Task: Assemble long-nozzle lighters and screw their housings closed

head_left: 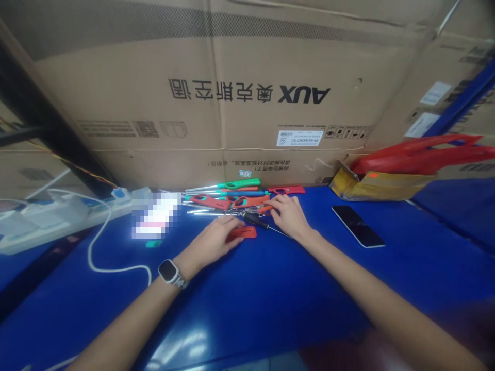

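My left hand [218, 238] is closed around a red lighter casing [247, 232] lying low over the blue table. My right hand [288, 215] is at the right end of the pile, fingers bent, its tips at a small orange piece [264, 209]; what they pinch is partly hidden. Between the hands lies a screwdriver [256, 220] with a black and yellow handle, its shaft pointing right. Several long-necked lighters are heaped behind, among them a green lighter [245, 183] and a red lighter [209, 202]. Another red lighter [288, 190] lies behind my right hand.
A phone [358, 225] lies at the right, before a yellow box [382, 185] holding a red plastic bag [417, 157]. A pixelated bright object [157, 215], a small green piece [153, 243] and a power strip [58, 221] with white cable are left. A large carton [247, 62] stands behind.
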### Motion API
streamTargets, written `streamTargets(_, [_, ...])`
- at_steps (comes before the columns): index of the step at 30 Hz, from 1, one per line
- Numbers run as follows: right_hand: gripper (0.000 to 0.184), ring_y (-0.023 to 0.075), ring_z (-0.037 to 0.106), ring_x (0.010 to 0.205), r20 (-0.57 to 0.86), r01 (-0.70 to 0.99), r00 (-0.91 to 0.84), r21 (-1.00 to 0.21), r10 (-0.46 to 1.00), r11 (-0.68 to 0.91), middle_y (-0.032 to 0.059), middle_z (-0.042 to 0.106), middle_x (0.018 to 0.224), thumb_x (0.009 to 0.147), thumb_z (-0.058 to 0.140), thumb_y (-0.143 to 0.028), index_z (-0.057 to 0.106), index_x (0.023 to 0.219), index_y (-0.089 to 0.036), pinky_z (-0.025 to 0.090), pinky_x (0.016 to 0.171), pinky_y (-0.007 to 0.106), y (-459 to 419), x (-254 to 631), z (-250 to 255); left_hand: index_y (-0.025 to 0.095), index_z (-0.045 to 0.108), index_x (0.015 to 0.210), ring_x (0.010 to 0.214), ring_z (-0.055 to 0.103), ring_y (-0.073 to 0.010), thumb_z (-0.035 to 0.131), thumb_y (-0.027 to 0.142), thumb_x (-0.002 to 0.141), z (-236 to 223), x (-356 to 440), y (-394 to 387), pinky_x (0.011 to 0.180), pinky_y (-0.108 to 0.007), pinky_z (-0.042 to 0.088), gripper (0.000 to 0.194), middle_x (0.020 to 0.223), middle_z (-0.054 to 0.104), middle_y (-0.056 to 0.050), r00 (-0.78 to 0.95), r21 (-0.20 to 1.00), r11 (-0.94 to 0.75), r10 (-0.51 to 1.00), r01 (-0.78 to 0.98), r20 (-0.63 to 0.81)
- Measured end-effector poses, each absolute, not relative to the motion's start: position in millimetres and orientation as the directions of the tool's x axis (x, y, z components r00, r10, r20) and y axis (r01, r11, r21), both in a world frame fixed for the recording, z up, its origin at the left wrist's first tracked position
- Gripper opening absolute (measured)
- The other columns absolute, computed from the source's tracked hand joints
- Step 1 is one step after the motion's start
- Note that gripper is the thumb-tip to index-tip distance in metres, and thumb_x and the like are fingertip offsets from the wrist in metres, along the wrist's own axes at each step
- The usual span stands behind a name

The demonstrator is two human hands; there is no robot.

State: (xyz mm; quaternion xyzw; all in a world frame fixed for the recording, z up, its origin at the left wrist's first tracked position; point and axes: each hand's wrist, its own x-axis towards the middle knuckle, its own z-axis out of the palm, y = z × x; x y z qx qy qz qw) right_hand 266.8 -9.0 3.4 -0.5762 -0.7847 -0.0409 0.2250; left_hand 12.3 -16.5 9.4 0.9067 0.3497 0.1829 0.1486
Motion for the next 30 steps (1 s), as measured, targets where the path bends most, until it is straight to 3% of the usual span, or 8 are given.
streamTargets(4, [0.041,0.0233,0.059,0.096,0.349,0.932,-0.248,-0.168,0.904,0.321,0.0078,0.067,0.105,0.081,0.053,-0.012,0.071,0.117,-0.022,0.035,0.083,0.039,-19.3,266.9,9.1,0.024,0.061,0.113,0.107,0.061,-0.0247,0.055,0.035,0.094,11.1,5.2,-14.9,0.097,-0.043,0.048,0.023,0.112,0.065,-0.006,0.636,0.400,-0.703,0.707,0.588,0.308])
streamTargets(7, [0.040,0.0251,0.057,0.096,0.301,0.929,-0.247,-0.197,0.921,0.314,0.0081,0.067,0.102,0.074,0.055,-0.012,0.073,0.110,-0.019,0.038,0.085,0.040,-25.6,269.4,7.8,0.019,0.060,0.105,0.103,0.061,-0.0244,0.045,0.022,0.096,15.2,-2.8,0.0,0.095,-0.044,0.050,0.018,0.107,0.063,-0.008,0.564,0.357,-0.681,0.731,0.640,0.384])
streamTargets(11, [0.047,0.0264,0.055,0.103,0.258,0.881,-0.243,-0.346,0.935,0.324,0.0079,0.066,0.111,0.069,0.056,-0.008,0.070,0.111,-0.021,0.044,0.087,0.040,-25.1,271.0,4.8,0.017,0.060,0.106,0.106,0.059,-0.0274,0.047,0.010,0.088,20.7,-11.3,25.4,0.092,-0.045,0.051,0.023,0.111,0.059,-0.011,0.611,0.197,-0.690,0.714,0.697,0.342])
streamTargets(14, [0.046,0.0252,0.054,0.108,0.291,0.816,-0.219,-0.469,0.931,0.339,0.0069,0.064,0.115,0.069,0.056,-0.005,0.069,0.109,-0.023,0.045,0.094,0.041,-21.3,268.8,5.6,0.019,0.061,0.101,0.104,0.060,-0.0253,0.048,0.008,0.085,24.8,-10.9,39.4,0.088,-0.040,0.052,0.022,0.109,0.059,-0.010,0.617,0.153,-0.685,0.715,0.712,0.328])
streamTargets(16, [0.039,0.0248,0.056,0.105,0.321,0.803,-0.201,-0.487,0.926,0.343,0.0068,0.065,0.109,0.071,0.057,-0.007,0.070,0.105,-0.022,0.046,0.094,0.042,-17.9,265.2,8.3,0.018,0.061,0.102,0.103,0.060,-0.0249,0.050,0.009,0.086,26.9,-8.7,46.1,0.087,-0.039,0.052,0.021,0.109,0.059,-0.010,0.619,0.125,-0.681,0.716,0.722,0.323])
streamTargets(25, [0.016,0.0240,0.060,0.091,0.255,0.889,-0.312,-0.262,0.915,0.376,0.0087,0.066,0.095,0.084,0.062,-0.023,0.071,0.096,-0.019,0.046,0.080,0.038,14.5,236.8,21.8,0.018,0.062,0.103,0.101,0.058,-0.0261,0.047,0.016,0.095,24.3,0.8,61.9,0.085,-0.038,0.050,0.017,0.103,0.062,-0.010,0.577,0.042,-0.638,0.721,0.769,0.384])
streamTargets(30, [0.011,0.0250,0.058,0.087,0.246,0.904,-0.341,-0.181,0.907,0.388,0.0093,0.063,0.092,0.083,0.068,-0.028,0.070,0.087,-0.019,0.043,0.076,0.038,26.0,230.6,19.5,0.017,0.059,0.103,0.093,0.061,-0.0246,0.046,0.021,0.097,20.3,3.7,59.6,0.076,-0.035,0.050,0.016,0.105,0.059,-0.010,0.486,0.110,-0.571,0.771,0.813,0.411])
